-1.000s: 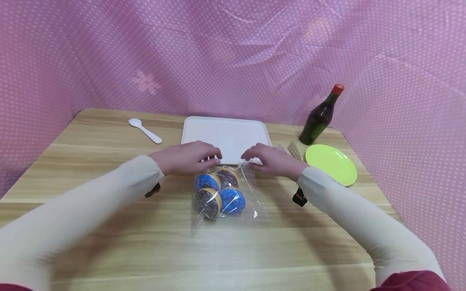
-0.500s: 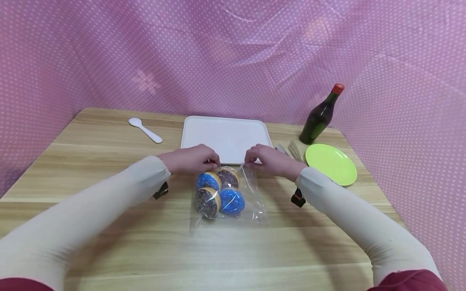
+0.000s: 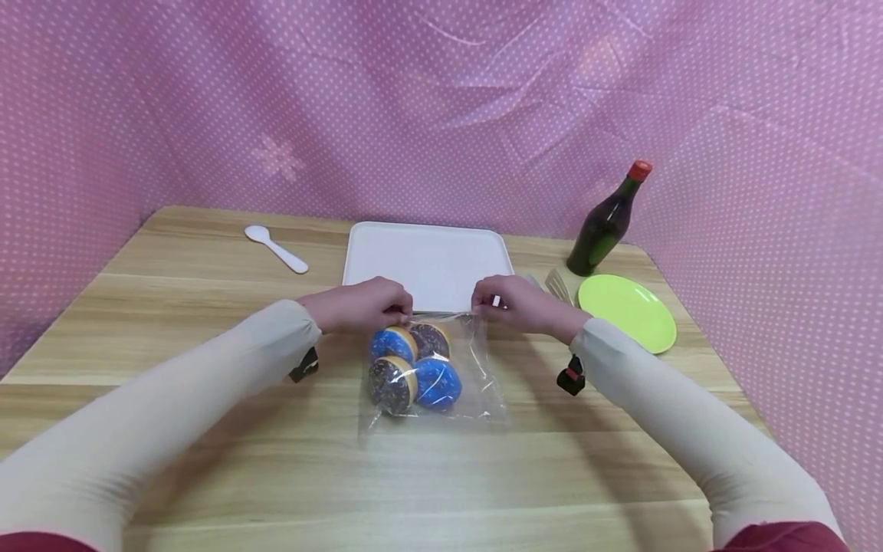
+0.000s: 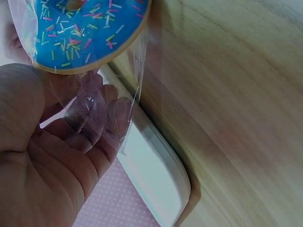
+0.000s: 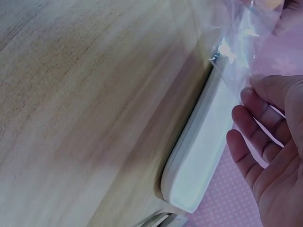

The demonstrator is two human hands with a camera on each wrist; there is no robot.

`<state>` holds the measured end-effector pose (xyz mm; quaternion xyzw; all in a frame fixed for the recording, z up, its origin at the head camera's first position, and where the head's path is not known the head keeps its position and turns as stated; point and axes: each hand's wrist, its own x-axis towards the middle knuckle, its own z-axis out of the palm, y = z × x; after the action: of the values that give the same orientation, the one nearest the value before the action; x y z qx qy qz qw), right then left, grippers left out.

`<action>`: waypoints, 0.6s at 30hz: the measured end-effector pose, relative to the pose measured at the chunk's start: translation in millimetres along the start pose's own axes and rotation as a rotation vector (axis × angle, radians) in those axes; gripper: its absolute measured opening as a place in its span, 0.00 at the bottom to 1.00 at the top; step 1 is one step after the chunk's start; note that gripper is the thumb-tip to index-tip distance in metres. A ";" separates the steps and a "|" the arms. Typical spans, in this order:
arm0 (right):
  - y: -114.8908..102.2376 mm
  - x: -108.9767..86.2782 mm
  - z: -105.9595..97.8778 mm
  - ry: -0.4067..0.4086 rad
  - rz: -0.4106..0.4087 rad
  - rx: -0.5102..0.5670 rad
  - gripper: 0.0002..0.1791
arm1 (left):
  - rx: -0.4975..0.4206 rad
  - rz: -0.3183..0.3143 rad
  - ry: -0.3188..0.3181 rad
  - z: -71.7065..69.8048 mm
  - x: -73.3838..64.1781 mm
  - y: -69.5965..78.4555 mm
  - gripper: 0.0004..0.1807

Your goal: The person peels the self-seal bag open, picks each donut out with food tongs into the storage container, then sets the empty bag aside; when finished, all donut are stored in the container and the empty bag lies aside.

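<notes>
Plainly, the left hand [image 3: 366, 305] pinches the far edge of the clear plastic bag [image 3: 477, 383] and the right hand [image 3: 520, 304] pinches that edge farther right; the bag rests on the tabletop [image 3: 441, 479], toward the near side from both hands; its four sprinkled donuts [image 3: 438, 383] sit closer to the left hand.

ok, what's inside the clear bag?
Two blue-topped donuts and two brown-topped donuts. In the head view, the nearer pair partly covers the farther; what's beneath is hidden.

A clear bag [image 3: 471, 374], pinched at its far edge, holds two blue and two brown doughnuts [image 3: 438, 383].
</notes>
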<state>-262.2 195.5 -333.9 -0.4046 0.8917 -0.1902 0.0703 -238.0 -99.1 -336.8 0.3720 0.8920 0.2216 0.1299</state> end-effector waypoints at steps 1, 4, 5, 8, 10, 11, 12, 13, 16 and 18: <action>0.5 -1.1 -0.6 0.002 0.006 0.000 0.02 | 0.000 0.003 0.002 0.2 -0.4 -0.4 0.08; 1.3 -4.6 -2.6 0.004 0.017 0.025 0.02 | 0.000 0.013 0.005 0.9 -1.0 -2.2 0.08; 1.4 -5.9 -3.3 0.004 0.018 0.037 0.02 | 0.003 0.021 0.007 1.1 -1.1 -3.0 0.08; 2.1 -9.4 -5.0 0.004 0.021 0.076 0.02 | 0.012 0.047 0.017 1.6 -1.4 -5.0 0.08; 3.5 -11.6 -5.8 0.004 0.025 0.094 0.03 | 0.016 0.060 0.023 1.5 -1.7 -5.6 0.08; 4.1 -12.6 -6.2 0.004 0.028 0.099 0.03 | 0.013 0.062 0.023 1.3 -1.8 -5.6 0.09; 4.9 -13.6 -6.4 0.003 0.030 0.103 0.03 | 0.008 0.061 0.022 1.2 -2.0 -5.6 0.09; 5.4 -14.3 -6.6 0.002 0.028 0.103 0.02 | 0.001 0.055 0.019 1.1 -2.2 -5.5 0.09; 6.6 -16.2 -7.3 -0.005 0.048 0.115 0.02 | -0.016 0.040 0.006 1.0 -2.5 -5.9 0.09; 6.7 -17.0 -7.7 -0.007 0.063 0.121 0.02 | -0.023 0.030 0.000 1.3 -2.0 -6.4 0.09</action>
<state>-257.7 214.4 -330.0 -0.3721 0.8907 -0.2398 0.1037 -240.0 -104.2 -341.0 0.3838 0.8837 0.2336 0.1307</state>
